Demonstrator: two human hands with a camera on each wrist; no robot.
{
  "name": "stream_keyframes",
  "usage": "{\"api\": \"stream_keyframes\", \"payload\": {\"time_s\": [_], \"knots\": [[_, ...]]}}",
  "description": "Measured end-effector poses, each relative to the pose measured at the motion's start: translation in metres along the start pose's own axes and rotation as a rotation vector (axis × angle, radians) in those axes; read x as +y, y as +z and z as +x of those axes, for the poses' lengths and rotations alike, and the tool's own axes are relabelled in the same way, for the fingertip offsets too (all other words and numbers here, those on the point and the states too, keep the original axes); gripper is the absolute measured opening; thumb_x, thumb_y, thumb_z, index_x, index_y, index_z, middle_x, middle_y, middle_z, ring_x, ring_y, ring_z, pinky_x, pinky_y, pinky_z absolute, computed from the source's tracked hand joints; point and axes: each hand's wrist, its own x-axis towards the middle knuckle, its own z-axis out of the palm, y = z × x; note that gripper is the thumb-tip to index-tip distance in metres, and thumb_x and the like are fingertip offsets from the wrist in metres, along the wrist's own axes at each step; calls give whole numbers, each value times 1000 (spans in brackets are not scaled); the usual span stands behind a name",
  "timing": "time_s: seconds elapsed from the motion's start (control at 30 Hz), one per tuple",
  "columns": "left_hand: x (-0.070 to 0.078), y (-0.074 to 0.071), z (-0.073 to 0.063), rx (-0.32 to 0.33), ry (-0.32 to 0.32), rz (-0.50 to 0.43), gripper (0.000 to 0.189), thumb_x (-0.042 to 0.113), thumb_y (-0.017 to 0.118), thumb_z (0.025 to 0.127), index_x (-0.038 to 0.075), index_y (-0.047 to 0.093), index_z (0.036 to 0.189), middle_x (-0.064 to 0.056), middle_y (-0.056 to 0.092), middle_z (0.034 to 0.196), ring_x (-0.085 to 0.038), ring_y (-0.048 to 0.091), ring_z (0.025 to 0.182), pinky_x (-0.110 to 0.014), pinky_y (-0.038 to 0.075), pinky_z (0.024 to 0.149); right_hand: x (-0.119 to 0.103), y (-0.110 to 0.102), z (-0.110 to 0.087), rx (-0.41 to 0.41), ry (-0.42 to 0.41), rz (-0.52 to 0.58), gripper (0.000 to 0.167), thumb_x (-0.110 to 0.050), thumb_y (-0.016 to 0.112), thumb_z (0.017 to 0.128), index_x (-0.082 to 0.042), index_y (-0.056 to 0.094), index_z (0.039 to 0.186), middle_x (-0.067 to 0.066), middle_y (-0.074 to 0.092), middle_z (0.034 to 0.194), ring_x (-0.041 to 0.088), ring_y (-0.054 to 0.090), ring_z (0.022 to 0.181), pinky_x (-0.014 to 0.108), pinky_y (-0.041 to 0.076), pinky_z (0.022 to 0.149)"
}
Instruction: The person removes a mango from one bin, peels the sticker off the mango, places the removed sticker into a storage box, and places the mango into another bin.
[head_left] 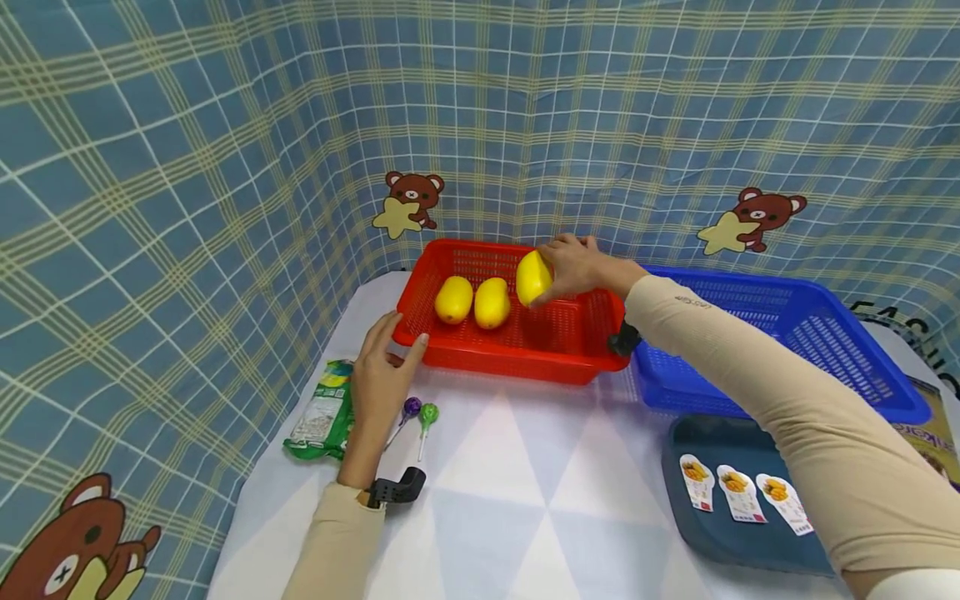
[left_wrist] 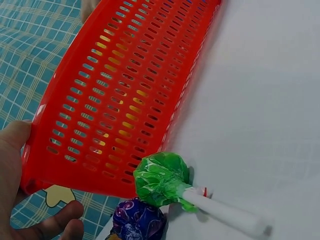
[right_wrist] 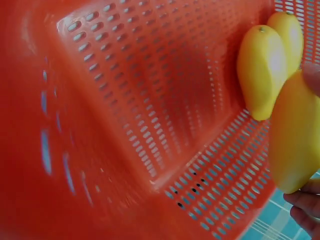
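Observation:
My right hand (head_left: pixel 576 265) holds a yellow mango (head_left: pixel 533 279), its thumb and fingers on opposite sides, over the red basket (head_left: pixel 510 359). In the right wrist view, the held mango (right_wrist: pixel 295 135) is beside two others. Those two, a left mango (head_left: pixel 453 300) and a middle mango (head_left: pixel 492 303), lie side by side in the basket's left half. At the basket's front left corner is my left hand (head_left: pixel 381 375), its fingers spread and its thumb touching the rim. The left wrist view shows the basket's holed wall (left_wrist: pixel 115 100) close up.
Green and purple lollipops (head_left: pixel 428 413) and a green packet (head_left: pixel 324 417) lie near my left forearm. To the right stands a blue basket (head_left: pixel 832 350), partly behind my right arm. A dark tray (head_left: pixel 705 533) in front of it bears three picture cards (head_left: pixel 741 493).

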Motion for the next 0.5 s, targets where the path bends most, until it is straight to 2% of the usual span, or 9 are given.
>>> {"api": "stream_keyframes", "payload": {"time_s": [0.27,0.5], "knots": [[-1,1,1,14,34,6,65,48,67,93,13,53,146,-2,49,149,-24,62,80,-38,58,74,5,23,14,-58,18,28,110,-64,77,74,-5,32,155,16,38,154,36,20,142,61,22,101],[-3,1,0,24,46,22,64,48,67,93,13,53,145,-1,49,149,-25,63,78,-36,58,72,4,46,23,-110,-4,53,110,-66,77,73,-5,34,154,15,40,153,38,23,142,63,24,103]]}}
